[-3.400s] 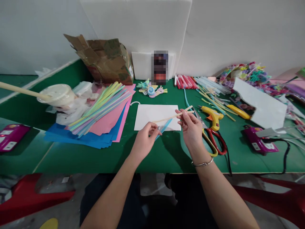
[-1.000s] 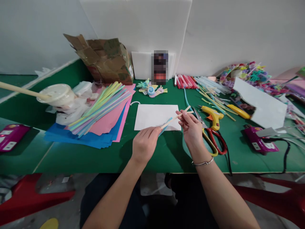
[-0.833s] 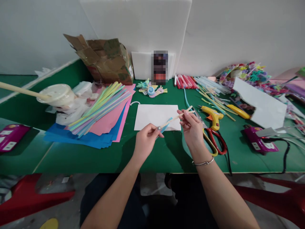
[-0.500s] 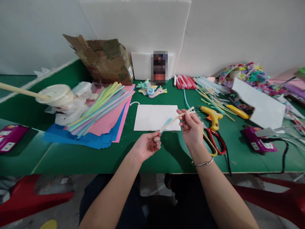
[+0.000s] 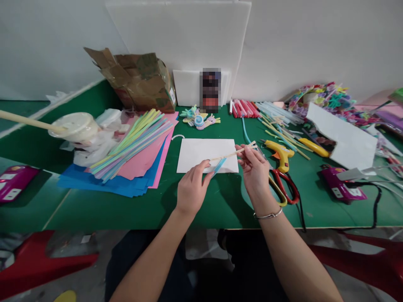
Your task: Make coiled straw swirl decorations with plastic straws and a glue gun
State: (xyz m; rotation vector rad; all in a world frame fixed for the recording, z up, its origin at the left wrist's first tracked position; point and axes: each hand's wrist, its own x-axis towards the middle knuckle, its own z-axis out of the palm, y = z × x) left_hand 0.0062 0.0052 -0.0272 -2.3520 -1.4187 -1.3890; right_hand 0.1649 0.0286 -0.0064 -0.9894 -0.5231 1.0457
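Note:
My right hand (image 5: pixel 254 173) pinches a pale yellow pipe cleaner (image 5: pixel 229 155), bent back near its far end. The pipe cleaner stretches left to my left hand (image 5: pixel 191 189), whose closed fingertips are at its other end. A short light-blue pipe cleaner (image 5: pixel 220 165) sticks up from between the left thumb and fingers, just under the yellow one. Both hands hover over the near edge of a white board (image 5: pixel 197 151) lying on the green table (image 5: pixel 176 218). How the two pipe cleaners meet inside the left fingers is hidden.
Bundled pastel pipe cleaners (image 5: pixel 138 142) lie on coloured sheets (image 5: pixel 126 186) at left, near a white tub (image 5: pixel 75 126) and cardboard box (image 5: pixel 141 84). Right of my hands are a yellow glue gun (image 5: pixel 281 153), scissors (image 5: pixel 288 186) and a purple power strip (image 5: pixel 341 184). Finished pipe-cleaner shapes (image 5: pixel 198 119) lie behind the board.
My left hand has turned over, back of the hand now upward, its fingers reaching forward to the yellow pipe cleaner's end. My right hand has stayed nearly in place.

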